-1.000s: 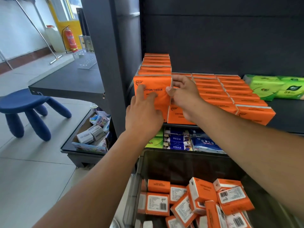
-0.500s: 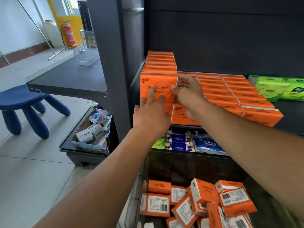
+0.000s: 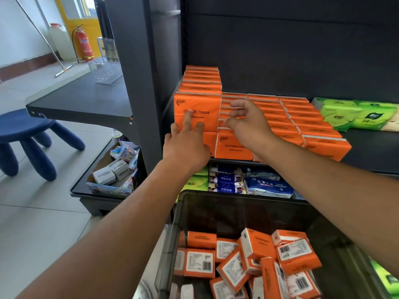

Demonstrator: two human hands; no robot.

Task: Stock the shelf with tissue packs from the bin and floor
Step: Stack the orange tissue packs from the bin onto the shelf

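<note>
Orange tissue packs fill the left part of the dark shelf in rows. The front upper-left orange pack stands upright atop another. My left hand touches its front face with straight fingers. My right hand hovers just right of that pack above the lower rows, fingers loosely curled and holding nothing. Below, a dark bin holds several loose orange packs lying at odd angles.
Green tissue packs sit at the shelf's right. Blue and green packs fill the shelf below. A grey upright post stands left of the shelf. A blue stool, a low counter and a box of small goods lie left.
My right hand has let go of the upper-left pack's edge and drawn back to the right. My left hand slid lower on the pack's front, which now stands flush in its column.
</note>
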